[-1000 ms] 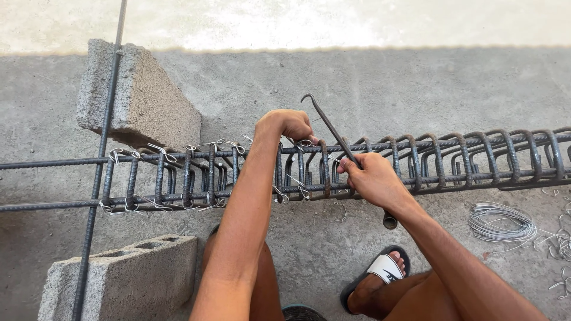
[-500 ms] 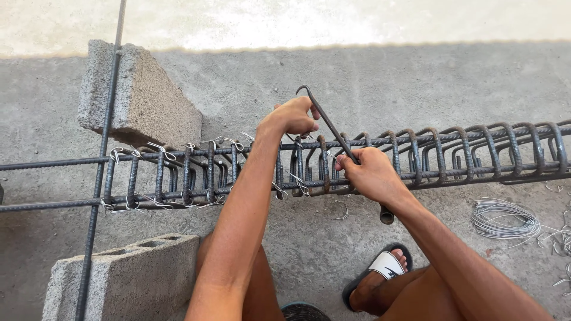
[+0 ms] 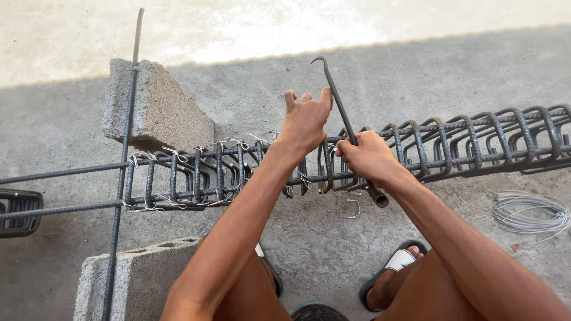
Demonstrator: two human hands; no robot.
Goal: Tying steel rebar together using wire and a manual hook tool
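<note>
A grey concrete floor (image 3: 428, 77) fills the view, sunlit along the far edge. Across it, from left to right, runs a long rusty-brown steel rebar cage (image 3: 476, 145) of lengthwise bars threaded through many closely set stirrups; the stirrups are too crowded to count. Two rough grey concrete blocks carry its left part: one block (image 3: 157, 113) on the far side, the other block (image 3: 134, 279) on the near side. One thin straight rebar rod (image 3: 122, 178) lies from far to near across both blocks and the cage. At the far left edge a second bundle of dark stirrups (image 3: 18, 211) shows only in part.

At the middle of the cage the right hand (image 3: 369, 157) is closed around the lower shaft of a long dark metal hook tool (image 3: 339, 107), whose round handle end sticks out below the fist on the near side. The tool slants up and away, its curled tip above the cage. The left hand (image 3: 306, 122) is just to the left of the shaft, fingers partly spread and raised, the thumb touching the shaft; it closes on nothing that I can see.

On the floor to the right lies one loose coil of thin silver tie wire (image 3: 532, 211). One short bent wire piece (image 3: 355, 209) lies just near the tool's handle. One black and white sandal (image 3: 395, 264) shows on the person's foot.
</note>
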